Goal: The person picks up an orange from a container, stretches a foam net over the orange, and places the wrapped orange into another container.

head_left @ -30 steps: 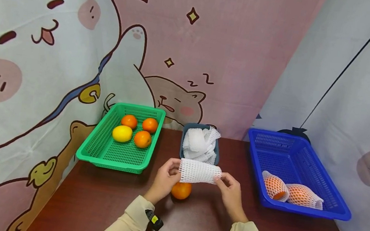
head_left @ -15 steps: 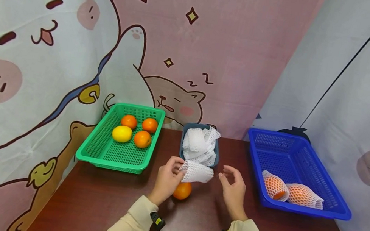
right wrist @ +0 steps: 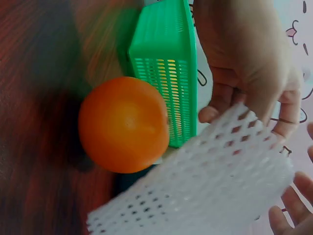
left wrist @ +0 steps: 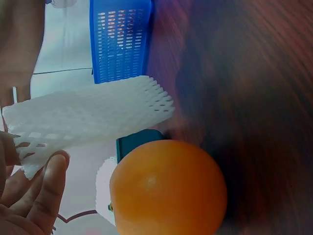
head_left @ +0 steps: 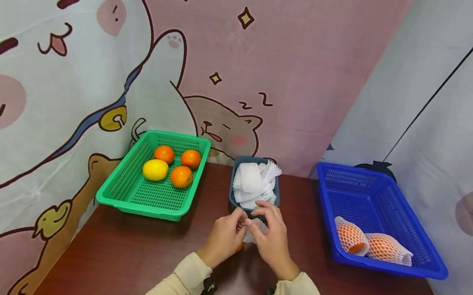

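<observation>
In front of me my left hand (head_left: 226, 236) pinches one end of a white foam net sleeve (left wrist: 93, 115). My right hand (head_left: 271, 241) is at the same end, its thumb and fingers parted around the sleeve's edge; whether they touch it is unclear. The sleeve's far end points away from the left fingers, and the head view shows only a bit of it between the hands. Below the sleeve an orange (right wrist: 124, 125) sits on the table, mostly hidden by the left hand in the head view.
A green basket (head_left: 138, 204) at left holds several oranges and a lemon (head_left: 155, 170). A small dark bin (head_left: 236, 167) of foam nets (head_left: 252, 181) stands just beyond the hands. The blue basket (head_left: 372, 182) at right holds two net-wrapped oranges (head_left: 387, 248).
The right hand let go of the sleeve's right end, then moved left to the end held by the left hand. The left hand has shifted slightly right, and the sleeve has turned.
</observation>
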`<state>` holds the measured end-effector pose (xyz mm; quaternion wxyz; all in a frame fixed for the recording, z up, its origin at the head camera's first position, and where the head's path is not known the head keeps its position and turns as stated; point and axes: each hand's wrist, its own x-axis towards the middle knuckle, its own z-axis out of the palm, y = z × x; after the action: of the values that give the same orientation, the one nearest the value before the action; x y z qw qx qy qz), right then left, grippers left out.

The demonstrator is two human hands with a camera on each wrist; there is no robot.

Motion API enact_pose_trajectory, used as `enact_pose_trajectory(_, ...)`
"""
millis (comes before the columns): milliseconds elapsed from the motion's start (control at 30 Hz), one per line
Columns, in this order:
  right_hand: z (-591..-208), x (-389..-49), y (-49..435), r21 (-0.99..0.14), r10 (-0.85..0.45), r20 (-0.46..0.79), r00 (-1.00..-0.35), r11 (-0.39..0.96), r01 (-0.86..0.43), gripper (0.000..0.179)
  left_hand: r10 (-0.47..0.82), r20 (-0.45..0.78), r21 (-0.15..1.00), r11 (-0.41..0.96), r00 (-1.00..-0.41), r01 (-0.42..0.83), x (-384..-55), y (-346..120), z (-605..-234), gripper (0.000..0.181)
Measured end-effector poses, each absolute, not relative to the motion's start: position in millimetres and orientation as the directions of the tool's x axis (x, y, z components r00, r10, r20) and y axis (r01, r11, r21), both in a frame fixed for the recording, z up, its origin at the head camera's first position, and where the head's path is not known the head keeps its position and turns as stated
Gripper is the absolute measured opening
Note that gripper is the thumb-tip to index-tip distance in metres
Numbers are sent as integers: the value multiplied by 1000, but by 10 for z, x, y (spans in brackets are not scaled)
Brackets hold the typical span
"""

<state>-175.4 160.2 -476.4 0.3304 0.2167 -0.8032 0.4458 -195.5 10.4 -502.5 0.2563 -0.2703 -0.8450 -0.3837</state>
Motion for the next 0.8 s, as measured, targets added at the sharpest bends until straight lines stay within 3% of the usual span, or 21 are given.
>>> enact_pose_trajectory(233, -4856, -1772, 1628, -609, -165, 650, -742, 471, -638, 20, 227, 661, 574, 460, -715, 677, -1956, 98, -5005, 33)
enact_pose_trajectory(433, -4907, -1791, 1714, -645, -194, 594, -781, 465, -606, 20, 217, 659, 622, 380, -720, 684, -1967, 90, -4983, 30)
enact_pose_trajectory(600, -4925, -1787, 1758, -569, -206, 627, -751, 537, -623, 31, 231, 646, 659, 312, -727, 684, -1974, 95, -4994, 25)
enact_pose_trajectory(800, -4976, -1794, 1798, -420, -259, 697, -668, 608, -674, 36, 249, 647, 675, 253, -721, 693, -1976, 90, -5011, 21)
